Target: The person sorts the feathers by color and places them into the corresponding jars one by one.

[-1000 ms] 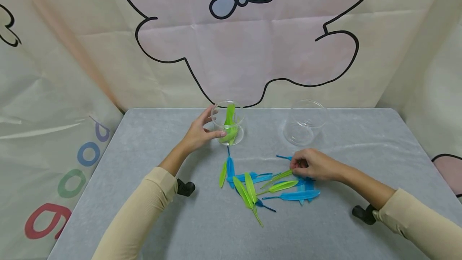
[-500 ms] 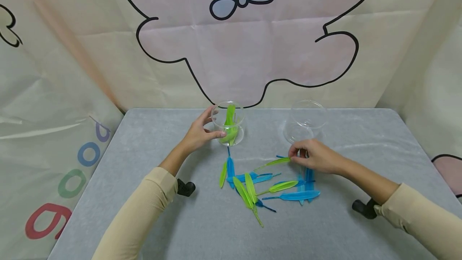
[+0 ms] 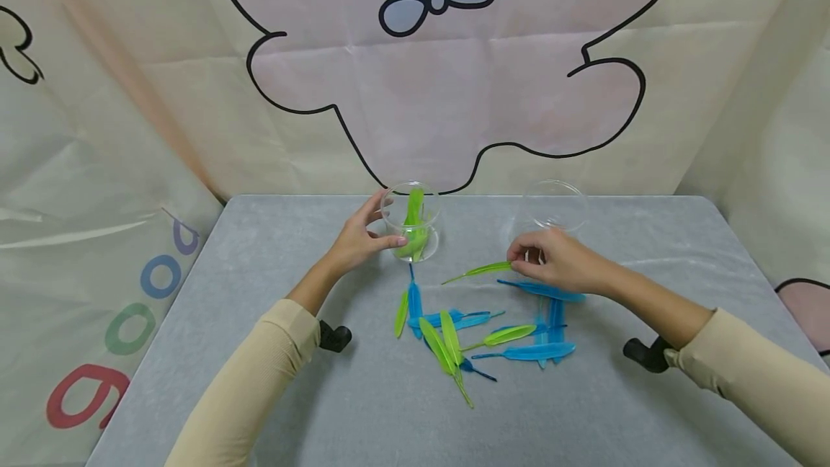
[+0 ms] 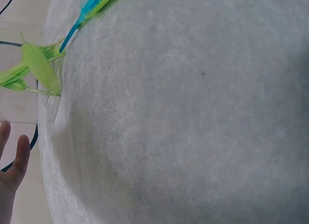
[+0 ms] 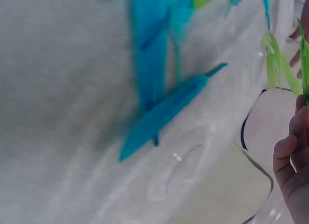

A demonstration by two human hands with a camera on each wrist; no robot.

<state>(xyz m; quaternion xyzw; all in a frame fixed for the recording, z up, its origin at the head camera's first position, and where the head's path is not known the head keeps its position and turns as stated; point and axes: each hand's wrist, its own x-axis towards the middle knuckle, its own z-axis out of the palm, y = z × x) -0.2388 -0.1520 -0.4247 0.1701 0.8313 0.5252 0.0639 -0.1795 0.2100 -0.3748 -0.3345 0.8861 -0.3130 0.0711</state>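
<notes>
My left hand (image 3: 359, 238) holds the side of a clear plastic cup (image 3: 431, 225), thumb at the front and fingers behind. Several green feathers (image 3: 414, 215) stand in that cup. My right hand (image 3: 560, 261) pinches a green feather (image 3: 483, 270) by its broad end, its quill pointing left, above the table. A blue feather (image 3: 543, 290) lies just below this hand. In the right wrist view, the fingertips hold the green feather (image 5: 304, 64) at the right edge. A second clear cup (image 3: 554, 209) stands behind my right hand, which partly hides it; no feathers show in it.
Loose blue feathers (image 3: 532, 352) and green feathers (image 3: 437, 348) lie mixed, some overlapping, mid-table. One green feather (image 3: 401, 314) lies beside a blue feather (image 3: 414, 300) in front of the left cup. A printed cloth (image 3: 454, 107) hangs behind the grey table (image 3: 389, 416).
My right hand has moved away from me and slightly left, lifting the green feather from among the others and uncovering a blue feather. The left hand stays on its cup.
</notes>
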